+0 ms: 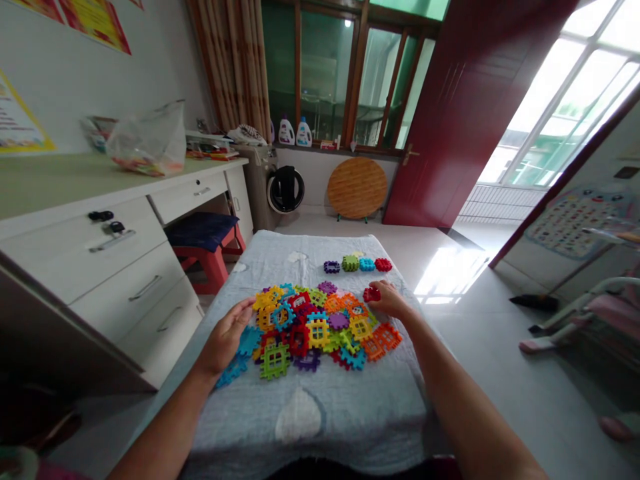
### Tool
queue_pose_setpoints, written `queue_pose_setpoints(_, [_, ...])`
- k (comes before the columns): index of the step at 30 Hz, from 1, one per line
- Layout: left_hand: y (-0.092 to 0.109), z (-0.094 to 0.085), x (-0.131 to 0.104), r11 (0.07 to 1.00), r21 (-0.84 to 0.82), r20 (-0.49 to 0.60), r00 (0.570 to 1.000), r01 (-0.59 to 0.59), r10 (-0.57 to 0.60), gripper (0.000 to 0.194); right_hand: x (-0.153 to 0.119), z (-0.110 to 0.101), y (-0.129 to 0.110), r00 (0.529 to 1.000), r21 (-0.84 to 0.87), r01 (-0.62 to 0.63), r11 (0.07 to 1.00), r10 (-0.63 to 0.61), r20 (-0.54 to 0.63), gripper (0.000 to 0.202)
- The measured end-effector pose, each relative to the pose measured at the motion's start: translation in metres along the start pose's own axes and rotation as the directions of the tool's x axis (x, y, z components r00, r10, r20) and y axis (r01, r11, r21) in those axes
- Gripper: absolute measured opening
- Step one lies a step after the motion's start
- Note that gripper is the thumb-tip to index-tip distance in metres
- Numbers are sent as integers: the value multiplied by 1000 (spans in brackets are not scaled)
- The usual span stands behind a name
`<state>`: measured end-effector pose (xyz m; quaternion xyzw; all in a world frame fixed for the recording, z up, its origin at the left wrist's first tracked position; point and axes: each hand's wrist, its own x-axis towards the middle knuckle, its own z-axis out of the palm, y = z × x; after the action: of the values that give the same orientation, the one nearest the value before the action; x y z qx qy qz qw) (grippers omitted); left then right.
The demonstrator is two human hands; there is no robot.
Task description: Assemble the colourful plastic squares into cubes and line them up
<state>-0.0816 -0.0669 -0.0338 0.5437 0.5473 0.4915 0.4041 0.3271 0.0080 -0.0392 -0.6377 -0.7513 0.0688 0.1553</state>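
Note:
A heap of plastic interlocking building pieces (318, 333) in many colours, square and notched along the edges, lies in the middle of the cloth-covered table (297, 417). My left hand (227, 337) rests at the heap's left side, fingers stretched out beside a yellow piece (265, 298) and above blue ones; it holds nothing. At the heap's right edge, my right hand (391, 300) has its thumb and fingers closed on a red building piece (371, 294). Behind the heap stands a row of piece stacks: purple (331, 267), green (351, 263), blue (367, 265) and red (383, 265).
Left of the table are a white desk (145, 280) with drawers and a red stool (207, 257) with a dark top. A round wooden tabletop (357, 188) leans against the far wall near a dark red door (450, 113). Pink-and-white furniture (600, 310) stands at right.

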Motion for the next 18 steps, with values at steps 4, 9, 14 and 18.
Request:
queue_pose_setpoints(4, [1,0,-4,994,-110,-35,999,-8,4,54,-2,-2,-3,999,-25,21,999,-20,50,43])
queue_pose_setpoints(9, [1,-10,-3,989,-143,-126,992,-44,26,46,5,-12,-3,993,-68,45,997,-37,114,30])
queue_pose_setpoints(14, [-7,-21,-1,998,42,-204,978,-42,50,41,29,-26,24,999,-89,-31,996,28,-34,46])
queue_pose_setpoints(18, [-9,-23,-1,990,140,-212,976,-20,50,39,57,-40,51,984,-97,-138,986,125,-127,51])
